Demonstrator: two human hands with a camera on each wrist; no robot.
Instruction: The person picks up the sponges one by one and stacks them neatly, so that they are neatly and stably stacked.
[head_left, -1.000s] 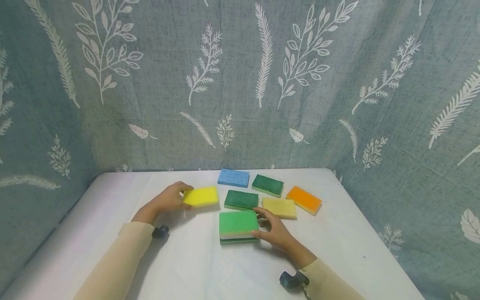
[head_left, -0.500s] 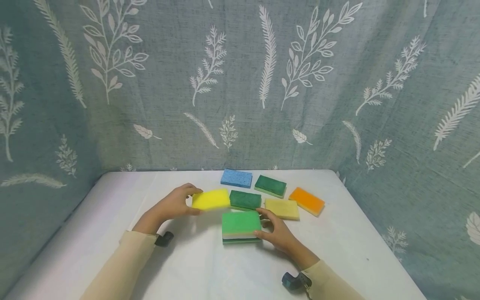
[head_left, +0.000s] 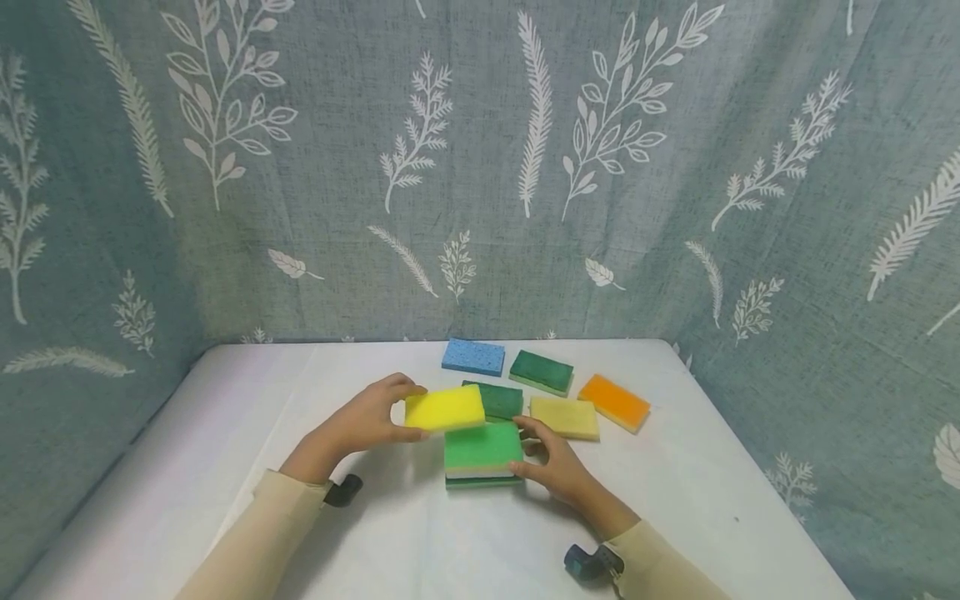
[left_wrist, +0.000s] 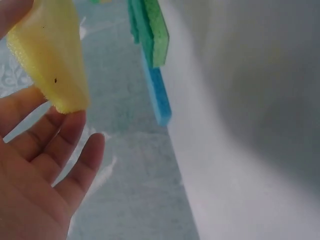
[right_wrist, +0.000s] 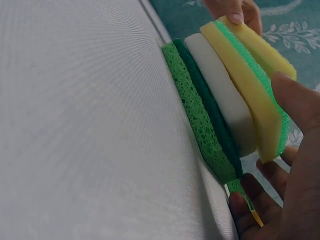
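My left hand (head_left: 367, 417) pinches a bright yellow sponge (head_left: 446, 408) by its left end, fingers behind and thumb in front. It is raised and overlaps the back of a sponge stack in the head view. On top of that stack lies a green-topped yellow scrub sponge (head_left: 483, 443). Under it, in the right wrist view, come a white sponge (right_wrist: 220, 85) and a green sponge with a dark scouring layer (right_wrist: 197, 107). My right hand (head_left: 555, 467) holds the stack's right end, thumb at the front corner and fingers at the back.
Behind the stack lie a dark green scrub sponge (head_left: 506, 402), a second dark green one (head_left: 542, 372) and a blue sponge (head_left: 473, 357). A pale yellow sponge (head_left: 564, 418) and an orange one (head_left: 613, 402) sit to the right. Patterned curtain (head_left: 465, 167) surrounds the white table (head_left: 360, 533).
My left hand has lifted the yellow sponge and carried it right, to over the back of the stack. The right hand stays at the stack. The head view has shifted slightly.
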